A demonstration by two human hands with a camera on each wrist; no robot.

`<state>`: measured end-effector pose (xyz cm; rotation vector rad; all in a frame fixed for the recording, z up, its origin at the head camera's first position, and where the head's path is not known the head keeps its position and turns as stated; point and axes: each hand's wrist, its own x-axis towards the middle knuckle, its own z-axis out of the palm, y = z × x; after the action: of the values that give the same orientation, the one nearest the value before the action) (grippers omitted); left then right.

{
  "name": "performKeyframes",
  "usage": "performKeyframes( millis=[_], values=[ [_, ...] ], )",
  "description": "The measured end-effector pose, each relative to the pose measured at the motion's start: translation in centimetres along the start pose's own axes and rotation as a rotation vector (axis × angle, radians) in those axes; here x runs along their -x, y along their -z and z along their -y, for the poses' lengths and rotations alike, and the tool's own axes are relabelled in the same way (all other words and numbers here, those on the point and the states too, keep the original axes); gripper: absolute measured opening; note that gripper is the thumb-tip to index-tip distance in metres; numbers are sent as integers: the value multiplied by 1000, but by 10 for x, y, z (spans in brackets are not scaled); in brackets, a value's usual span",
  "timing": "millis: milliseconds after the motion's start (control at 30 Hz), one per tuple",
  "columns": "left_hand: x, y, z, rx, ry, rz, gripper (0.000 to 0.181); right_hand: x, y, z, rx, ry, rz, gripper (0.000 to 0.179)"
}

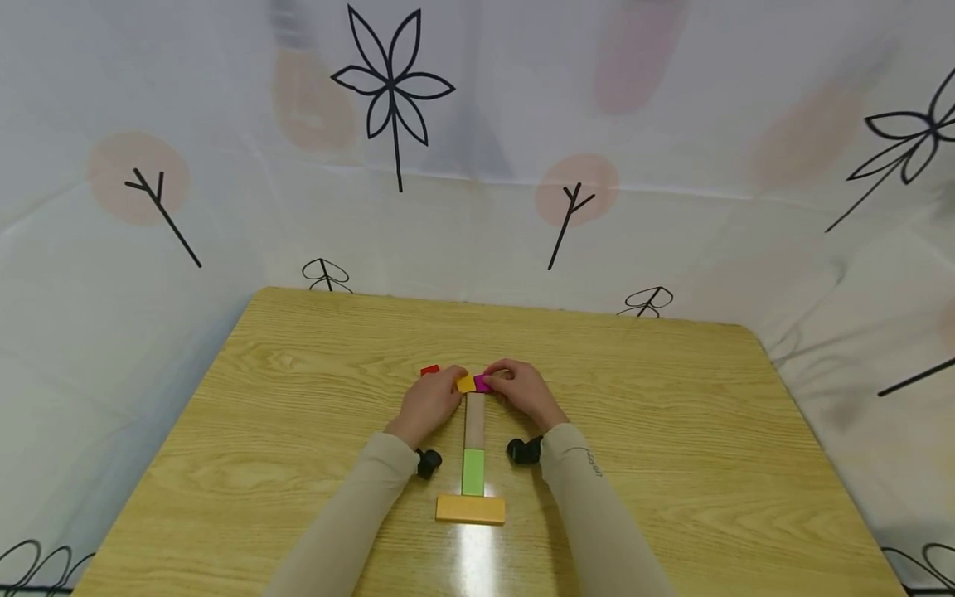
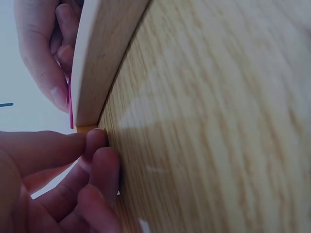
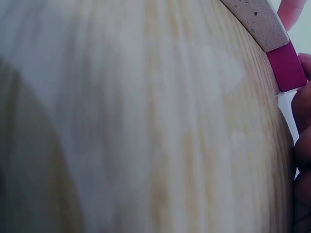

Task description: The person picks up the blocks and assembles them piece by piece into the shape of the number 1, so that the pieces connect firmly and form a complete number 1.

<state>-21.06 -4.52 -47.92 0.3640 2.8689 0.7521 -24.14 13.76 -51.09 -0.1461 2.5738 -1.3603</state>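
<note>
My left hand (image 1: 430,404) pinches a small yellow block (image 1: 466,384) at the far end of a row of blocks. Against its right side lies a magenta block (image 1: 481,383), held between the thumb and fingers of my right hand (image 1: 525,393). Both small blocks sit at the end of a plain wooden block (image 1: 475,421). In the right wrist view the magenta block (image 3: 286,67) meets the wooden block (image 3: 257,22) end on. Only an edge of the yellow block (image 2: 86,129) shows past my fingertips in the left wrist view.
A light green block (image 1: 473,473) continues the row toward me, and an orange block (image 1: 470,510) lies crosswise at its near end. Beyond my left hand lies a red block (image 1: 429,370), partly covered. The wooden table (image 1: 671,464) backs onto a patterned cloth (image 1: 477,240).
</note>
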Motion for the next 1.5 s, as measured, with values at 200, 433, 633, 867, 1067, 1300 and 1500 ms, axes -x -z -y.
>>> performKeyframes(
  millis=[200,433,633,867,1067,1300,1500],
  values=[
    [0,-2,0,10,1,-7,32,1,1,0,9,30,2,24],
    [0,-4,0,15,-8,-6,33,0,0,-1,8,11,8,19],
    [0,-4,0,11,-6,-3,33,1,0,-2,17,26,9,18],
    [1,-2,-1,12,-6,-2,33,0,1,-1,36,33,2,20],
    [1,-1,-1,20,-13,-8,33,-1,1,-2,30,15,-16,20],
    [1,-3,-1,12,-10,-3,33,1,0,-4,15,17,-15,16],
    [0,-3,0,8,-12,-1,34,2,1,-3,13,41,-9,14]
  ],
)
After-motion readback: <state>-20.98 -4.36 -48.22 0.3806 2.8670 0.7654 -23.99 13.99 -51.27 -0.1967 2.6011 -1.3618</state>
